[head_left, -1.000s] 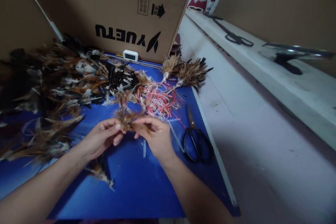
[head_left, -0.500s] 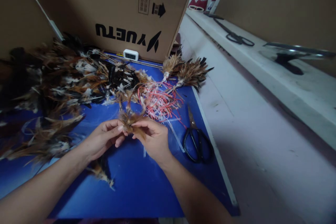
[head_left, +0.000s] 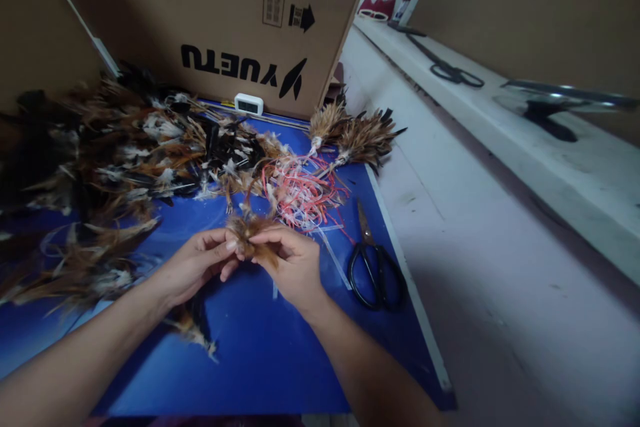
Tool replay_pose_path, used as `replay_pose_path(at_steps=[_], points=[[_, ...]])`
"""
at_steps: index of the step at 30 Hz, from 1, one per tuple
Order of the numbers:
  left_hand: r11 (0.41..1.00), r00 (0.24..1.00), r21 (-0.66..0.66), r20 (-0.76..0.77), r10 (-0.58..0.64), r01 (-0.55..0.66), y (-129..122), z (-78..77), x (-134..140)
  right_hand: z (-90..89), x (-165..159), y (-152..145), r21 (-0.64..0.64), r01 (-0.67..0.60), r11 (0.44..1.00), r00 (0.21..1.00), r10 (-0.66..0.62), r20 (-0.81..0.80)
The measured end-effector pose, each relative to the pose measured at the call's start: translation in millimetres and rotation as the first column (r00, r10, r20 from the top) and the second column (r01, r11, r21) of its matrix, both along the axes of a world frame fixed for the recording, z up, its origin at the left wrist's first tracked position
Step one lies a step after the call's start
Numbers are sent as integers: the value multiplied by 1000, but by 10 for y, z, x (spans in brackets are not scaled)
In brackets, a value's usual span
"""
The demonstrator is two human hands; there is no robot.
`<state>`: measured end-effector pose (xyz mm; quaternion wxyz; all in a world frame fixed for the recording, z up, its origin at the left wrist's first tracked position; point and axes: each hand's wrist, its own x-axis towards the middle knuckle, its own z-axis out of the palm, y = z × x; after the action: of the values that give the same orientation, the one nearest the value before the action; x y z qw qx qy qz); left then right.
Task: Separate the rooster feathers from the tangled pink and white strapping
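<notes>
A small bunch of brown feathers (head_left: 249,229) is held between my two hands, above the blue tabletop (head_left: 265,360). My left hand (head_left: 203,260) pinches its left side with thumb and fingers. From the right, my right hand (head_left: 293,260) grips the bunch, and a few orange-brown feathers stick out below its fingers. Just behind them lies a tangle of pink and white strings (head_left: 303,193). Black-handled scissors (head_left: 373,267) rest to the right of my right hand, blades pointing away. A loose dark feather tuft (head_left: 195,330) lies below my left wrist.
A big heap of brown, black and white feathers (head_left: 135,140) covers the back left. Tied feather bundles (head_left: 367,137) lie at the back right. A small white digital display (head_left: 249,105) stands before a cardboard box (head_left: 225,7). Tools, including more scissors (head_left: 453,73), sit on the right ledge.
Both hands stay in nearly the same place on the feather bunch. The fingers and the feathers between them have shifted only slightly.
</notes>
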<state>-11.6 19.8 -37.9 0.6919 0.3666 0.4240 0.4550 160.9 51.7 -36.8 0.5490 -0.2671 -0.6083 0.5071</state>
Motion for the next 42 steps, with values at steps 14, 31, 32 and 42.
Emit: replay_pose_path(at_steps=[14, 31, 32, 42], points=[[1000, 1000, -16, -7, -7, 7, 5, -8, 10, -35, -5, -2, -28, 2, 1000, 998, 0, 67], [999, 1000, -41, -29, 5, -6, 15, -9, 11, -47, -31, -14, -167, -5, 986, 999, 11, 37], [999, 999, -41, -33, 7, -8, 16, -1, 13, -44, -35, -18, -179, -6, 984, 1000, 11, 29], [996, 996, 4, 20, 88, -88, 30, 60, -36, 193, 96, 121, -287, 163, 944, 987, -155, 51]])
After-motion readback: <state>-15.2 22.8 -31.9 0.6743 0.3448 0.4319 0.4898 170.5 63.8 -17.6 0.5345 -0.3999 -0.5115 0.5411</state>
